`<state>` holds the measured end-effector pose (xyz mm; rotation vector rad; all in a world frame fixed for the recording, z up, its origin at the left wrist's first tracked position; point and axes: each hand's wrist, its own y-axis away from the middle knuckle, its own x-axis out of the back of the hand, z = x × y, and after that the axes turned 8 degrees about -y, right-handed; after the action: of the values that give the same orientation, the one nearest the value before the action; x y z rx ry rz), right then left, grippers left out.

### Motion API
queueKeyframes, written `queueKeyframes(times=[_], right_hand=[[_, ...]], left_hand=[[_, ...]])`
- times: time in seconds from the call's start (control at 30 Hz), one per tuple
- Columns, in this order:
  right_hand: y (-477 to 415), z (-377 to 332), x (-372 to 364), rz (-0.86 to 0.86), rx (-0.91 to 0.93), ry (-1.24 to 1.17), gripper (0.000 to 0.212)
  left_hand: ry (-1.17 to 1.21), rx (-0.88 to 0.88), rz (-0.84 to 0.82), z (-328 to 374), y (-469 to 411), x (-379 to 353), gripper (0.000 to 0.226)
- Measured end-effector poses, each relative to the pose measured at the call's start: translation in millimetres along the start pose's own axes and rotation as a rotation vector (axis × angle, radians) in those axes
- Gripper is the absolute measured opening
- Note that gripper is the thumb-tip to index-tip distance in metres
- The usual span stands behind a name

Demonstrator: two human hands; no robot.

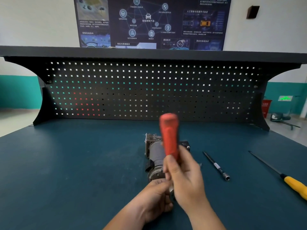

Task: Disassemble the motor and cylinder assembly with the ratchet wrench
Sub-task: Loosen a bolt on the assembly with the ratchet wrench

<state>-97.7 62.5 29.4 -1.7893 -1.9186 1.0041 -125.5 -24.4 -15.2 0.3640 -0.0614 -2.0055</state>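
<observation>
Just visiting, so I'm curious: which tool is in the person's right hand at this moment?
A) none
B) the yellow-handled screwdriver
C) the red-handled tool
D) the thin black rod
C: the right hand grips the red-handled ratchet wrench over the motor and cylinder assembly, while the yellow-handled screwdriver and the black rod lie untouched on the bench.

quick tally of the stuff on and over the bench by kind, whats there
handled tools: 2 (red-handled ratchet wrench in the right hand, yellow-handled screwdriver)
black extension bar: 1
motor and cylinder assembly: 1
total: 4
</observation>
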Motion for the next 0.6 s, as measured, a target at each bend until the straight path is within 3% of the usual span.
queueKeyframes(times=[0.07, 0.13, 0.17, 0.33, 0.4, 0.5, 0.6], right_hand=[[2, 0, -3, -0.141, 0.043, 0.137, 0.024], [3, -1, -6, -0.151, 0.077, 0.17, 0.025], [2, -4, -6, -0.101, 0.064, 0.133, 0.024], [-4, -13, 2, 0.394, -0.022, -0.268, 0.011], [-8, -14, 9, 0.549, -0.018, -0.425, 0.017], [-10, -16, 17, 0.695, -0.029, -0.59, 0.027], [-10, -16, 21, 0.714, -0.039, -0.611, 0.03]], left_hand=[[0.003, -0.052, -0.026, -3, 1, 0, 0.011], [0.007, -0.073, -0.042, -5, 1, 2, 0.015], [0.032, -0.078, -0.052, -4, 0, 2, 0.008], [-0.052, -0.017, 0.024, -2, -4, 1, 0.02], [-0.057, -0.016, 0.029, -2, -4, 0, 0.021], [-0.075, -0.023, 0.03, -3, -5, 1, 0.021], [-0.061, -0.022, 0.014, -1, -5, 0, 0.021]])
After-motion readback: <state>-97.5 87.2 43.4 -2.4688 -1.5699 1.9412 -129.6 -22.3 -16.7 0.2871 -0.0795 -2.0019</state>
